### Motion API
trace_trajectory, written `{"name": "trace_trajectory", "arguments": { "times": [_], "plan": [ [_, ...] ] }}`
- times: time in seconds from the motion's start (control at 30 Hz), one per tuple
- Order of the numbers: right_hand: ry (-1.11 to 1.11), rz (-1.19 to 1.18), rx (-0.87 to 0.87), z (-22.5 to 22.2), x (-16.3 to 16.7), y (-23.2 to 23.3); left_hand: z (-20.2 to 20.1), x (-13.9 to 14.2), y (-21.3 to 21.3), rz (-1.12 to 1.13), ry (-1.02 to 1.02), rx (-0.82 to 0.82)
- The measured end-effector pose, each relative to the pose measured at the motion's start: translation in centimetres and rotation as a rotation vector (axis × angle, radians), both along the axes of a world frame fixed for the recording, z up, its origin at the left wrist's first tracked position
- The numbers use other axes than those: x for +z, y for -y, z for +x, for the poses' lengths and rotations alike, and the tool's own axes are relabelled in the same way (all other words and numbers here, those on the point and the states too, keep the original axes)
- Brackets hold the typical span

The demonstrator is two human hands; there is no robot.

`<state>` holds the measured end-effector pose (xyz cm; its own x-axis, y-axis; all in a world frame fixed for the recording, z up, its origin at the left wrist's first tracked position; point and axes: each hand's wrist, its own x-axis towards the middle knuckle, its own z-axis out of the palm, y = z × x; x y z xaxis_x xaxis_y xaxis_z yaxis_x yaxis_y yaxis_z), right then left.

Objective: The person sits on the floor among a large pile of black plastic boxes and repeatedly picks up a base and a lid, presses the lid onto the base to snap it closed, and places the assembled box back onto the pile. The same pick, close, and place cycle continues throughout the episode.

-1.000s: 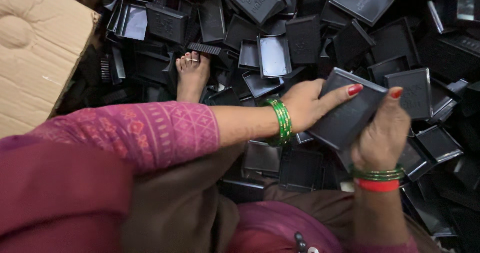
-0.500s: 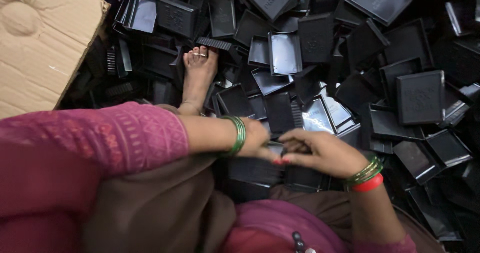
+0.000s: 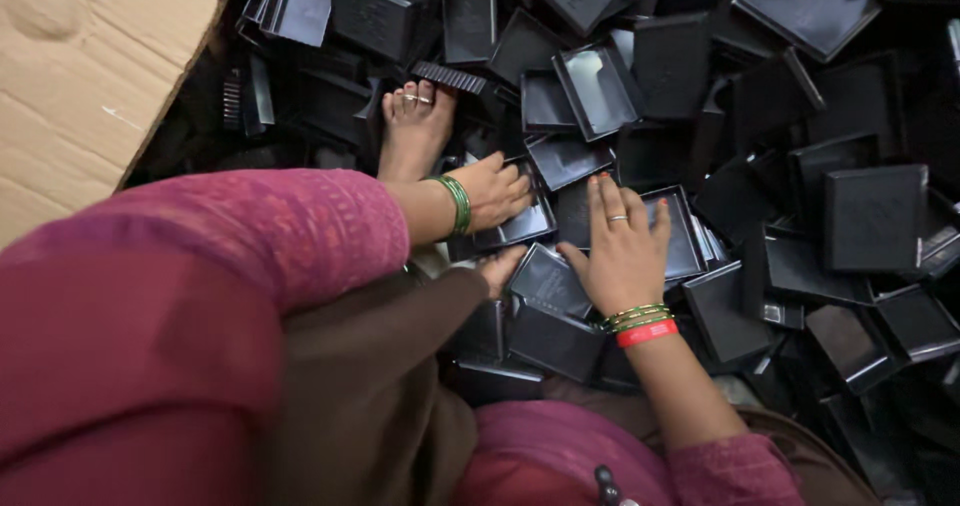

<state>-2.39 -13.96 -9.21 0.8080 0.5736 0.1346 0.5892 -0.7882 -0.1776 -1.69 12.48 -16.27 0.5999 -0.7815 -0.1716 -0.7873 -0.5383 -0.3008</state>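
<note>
Right at the fingertips: the right hand (image 3: 625, 251) lies flat, fingers (image 3: 612, 198) spread apart and pressed palm-down on a shallow black tray (image 3: 680, 241), clamped on nothing, a ring showing on one finger and red polish on the nails. Its thumb reaches out leftward beside another black tray (image 3: 548, 278), tilted, lying just below. The left hand (image 3: 495, 188) sits just beside it, fingers curled together over the rim of a third black tray (image 3: 520, 228); whether it truly grips that rim I cannot tell. Green bangles (image 3: 458, 203) ring the left wrist; green and red bangles (image 3: 640, 323) ring the right.

Outward now: both hands are down in a heap of black plastic trays and lids (image 3: 780, 146), square and rectangular, smooth and slightly glossy, with raised rims. Those lying open side up hold nothing. They overlap at every angle, some flat, some on edge, and the pile runs off the top and right edges of the view. A ridged, comb-like black piece (image 3: 450, 76) lies just above a bare foot (image 3: 415, 126) with toe rings, planted among the trays beside the left hand.

At upper left, a brown cardboard flap (image 3: 90, 86), matte and dented, borders the heap. A pink patterned sleeve (image 3: 280, 236) and brown cloth (image 3: 370, 386) fill the near foreground.
</note>
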Motion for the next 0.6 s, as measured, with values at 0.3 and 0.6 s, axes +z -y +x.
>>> {"name": "trace_trajectory", "arguments": {
  "times": [0.3, 0.6],
  "plan": [
    [0.101, 0.015, 0.075, 1.0, -0.2, 1.9, 2.3, 1.7, 2.3, -0.103, -0.234, -0.007],
    [-0.660, 1.453, -0.291, 4.7, 3.8, 7.4, 2.9, 12.5, 5.4, -1.360, -0.940, 0.639]
  ]
}}
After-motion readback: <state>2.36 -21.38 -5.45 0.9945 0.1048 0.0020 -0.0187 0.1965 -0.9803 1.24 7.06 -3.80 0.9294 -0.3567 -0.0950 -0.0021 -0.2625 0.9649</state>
